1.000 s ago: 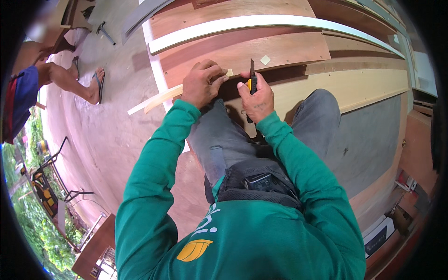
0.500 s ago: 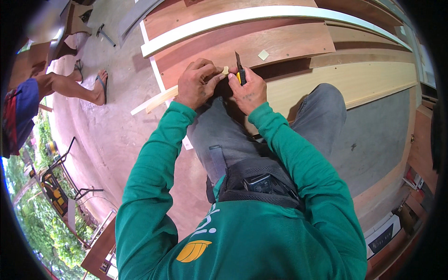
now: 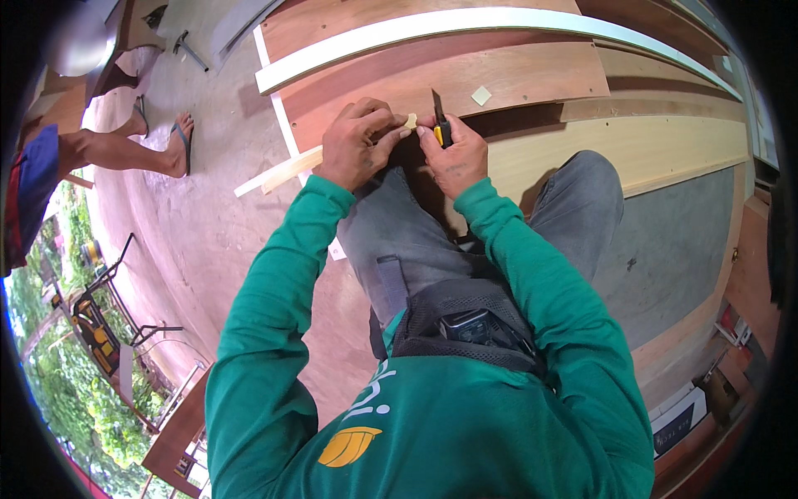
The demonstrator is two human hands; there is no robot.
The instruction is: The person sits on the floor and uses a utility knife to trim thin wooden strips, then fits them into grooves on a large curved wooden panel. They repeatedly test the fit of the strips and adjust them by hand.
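Note:
My left hand (image 3: 357, 143) pinches a small pale yellow piece (image 3: 411, 121) between thumb and fingertips. Closed around a yellow and black utility knife (image 3: 442, 129) is my right hand (image 3: 456, 158), its dark blade pointing away from me. The fingertips of both hands are close together at the small piece. Beyond them lies a reddish-brown wooden board (image 3: 532, 75), with a pale square piece (image 3: 480, 96) flat on it. What the small piece is made of I cannot make out.
A long white strip (image 3: 374, 44) crosses the boards. Light plywood (image 3: 648, 150) lies to the right, thin wood strips (image 3: 278, 172) to the left. A hammer (image 3: 191, 51) rests on the floor near another person's foot (image 3: 180, 145). A power saw on a stand (image 3: 98, 333) is at left.
Both hands, with the knife and the small piece, sit slightly farther right in the picture; the boards have shifted similarly. The grips look the same.

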